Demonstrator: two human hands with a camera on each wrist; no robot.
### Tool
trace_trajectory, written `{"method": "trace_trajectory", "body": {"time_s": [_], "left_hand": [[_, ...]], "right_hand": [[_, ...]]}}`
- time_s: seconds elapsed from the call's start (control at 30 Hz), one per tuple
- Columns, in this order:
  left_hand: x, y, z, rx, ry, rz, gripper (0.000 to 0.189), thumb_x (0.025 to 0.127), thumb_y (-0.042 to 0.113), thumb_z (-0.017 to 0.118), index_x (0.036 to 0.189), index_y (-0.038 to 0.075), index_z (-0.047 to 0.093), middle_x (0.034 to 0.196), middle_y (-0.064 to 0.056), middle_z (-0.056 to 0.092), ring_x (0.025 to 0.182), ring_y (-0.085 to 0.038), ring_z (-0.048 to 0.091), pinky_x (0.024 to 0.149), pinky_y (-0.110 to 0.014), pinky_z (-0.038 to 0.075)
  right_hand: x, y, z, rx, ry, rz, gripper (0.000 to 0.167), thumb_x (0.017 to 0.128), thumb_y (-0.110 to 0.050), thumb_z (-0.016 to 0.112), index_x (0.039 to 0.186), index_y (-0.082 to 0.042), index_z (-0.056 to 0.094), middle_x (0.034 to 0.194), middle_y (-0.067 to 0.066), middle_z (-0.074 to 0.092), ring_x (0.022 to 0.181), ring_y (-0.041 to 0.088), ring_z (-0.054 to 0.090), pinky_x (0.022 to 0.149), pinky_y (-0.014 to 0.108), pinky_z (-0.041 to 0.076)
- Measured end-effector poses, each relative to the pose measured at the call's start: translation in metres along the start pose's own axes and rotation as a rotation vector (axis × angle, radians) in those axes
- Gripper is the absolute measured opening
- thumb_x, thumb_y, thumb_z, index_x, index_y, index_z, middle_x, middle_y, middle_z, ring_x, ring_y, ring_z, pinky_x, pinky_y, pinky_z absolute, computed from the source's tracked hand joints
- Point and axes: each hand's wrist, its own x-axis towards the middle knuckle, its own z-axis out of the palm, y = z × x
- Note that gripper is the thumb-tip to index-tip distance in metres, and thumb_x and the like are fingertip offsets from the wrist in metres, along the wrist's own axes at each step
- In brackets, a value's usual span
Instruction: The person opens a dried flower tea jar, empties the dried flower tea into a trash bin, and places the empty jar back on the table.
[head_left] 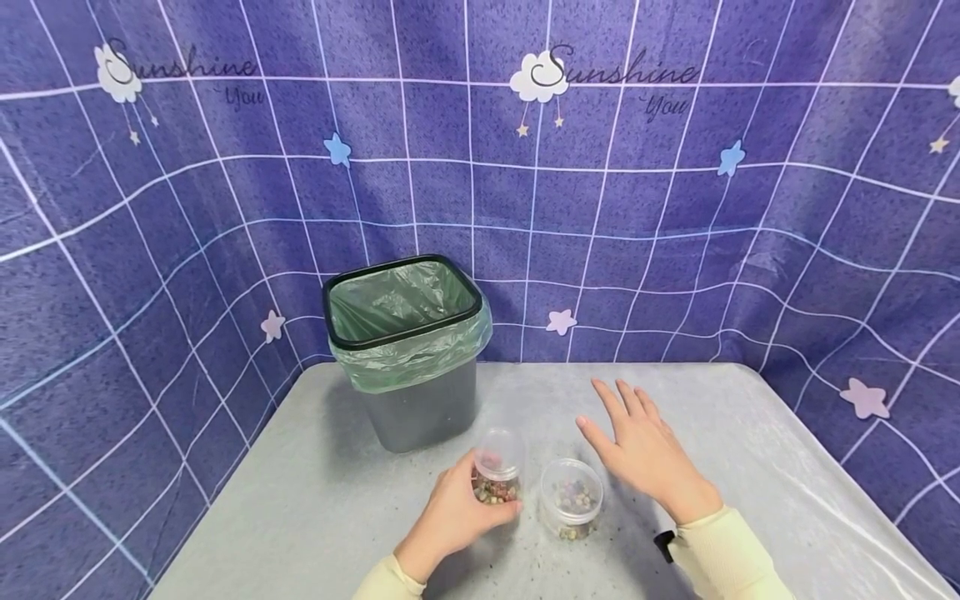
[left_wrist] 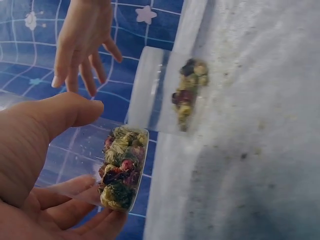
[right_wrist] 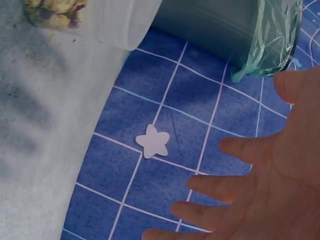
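One jar [head_left: 498,468], head view: in the left hand [head_left: 453,508], fingers curled round it.
Second jar [head_left: 572,500], head view: on the bench [head_left: 300,500], at the first jar's 4 o'clock.
Right hand [head_left: 648,458], head view: at the second jar's 2 o'clock, apart, fingers spread.
Bin [head_left: 427,408], head view: at the first jar's 11 o'clock.
Dried flowers [left_wrist: 122,167], left wrist view: inside the first jar; second jar at their 1 o'clock.
Right fingers, right wrist view: spread.
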Motion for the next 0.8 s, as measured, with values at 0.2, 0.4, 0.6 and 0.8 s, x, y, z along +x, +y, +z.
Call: {"method": "trace_trajectory", "body": {"time_s": [0.2, 0.4, 0.6, 0.8], "left_hand": [[0.006, 0.011, -0.009, -0.051, 0.003, 0.005, 0.063, 0.078, 0.040, 0.089, 0.129, 0.016, 0.061, 0.121, 0.001, 0.071, 0.116, -0.022, 0.067, 0.099, -0.049, 0.053], [0.015, 0.023, -0.017, -0.072, 0.039, 0.058, 0.064, 0.076, 0.036, 0.090, 0.132, 0.021, 0.062, 0.118, 0.008, 0.071, 0.115, -0.015, 0.066, 0.101, -0.046, 0.052], [0.025, 0.034, -0.023, -0.032, 0.099, 0.079, 0.057, 0.074, 0.033, 0.090, 0.124, 0.023, 0.066, 0.110, 0.010, 0.073, 0.108, -0.013, 0.068, 0.097, -0.044, 0.053], [0.033, 0.047, -0.026, 0.004, 0.168, 0.073, 0.051, 0.071, 0.032, 0.090, 0.117, 0.026, 0.068, 0.105, 0.010, 0.073, 0.104, -0.014, 0.067, 0.091, -0.042, 0.054]], "right_hand": [[0.006, -0.004, -0.003, 0.037, 0.010, -0.008, 0.079, 0.102, -0.068, 0.037, 0.164, -0.019, 0.030, 0.165, 0.028, 0.027, 0.148, 0.056, 0.025, 0.110, 0.076, 0.030], [0.013, -0.012, -0.009, 0.093, 0.030, -0.021, 0.076, 0.104, -0.064, 0.039, 0.164, -0.020, 0.029, 0.164, 0.028, 0.027, 0.149, 0.055, 0.024, 0.113, 0.073, 0.028], [0.017, -0.017, -0.016, 0.118, 0.022, -0.009, 0.076, 0.103, -0.067, 0.036, 0.165, -0.023, 0.027, 0.167, 0.026, 0.024, 0.151, 0.054, 0.020, 0.115, 0.073, 0.024], [0.023, -0.022, -0.019, 0.144, 0.036, -0.023, 0.076, 0.103, -0.068, 0.036, 0.165, -0.025, 0.026, 0.168, 0.022, 0.022, 0.153, 0.049, 0.019, 0.117, 0.070, 0.022]]}}
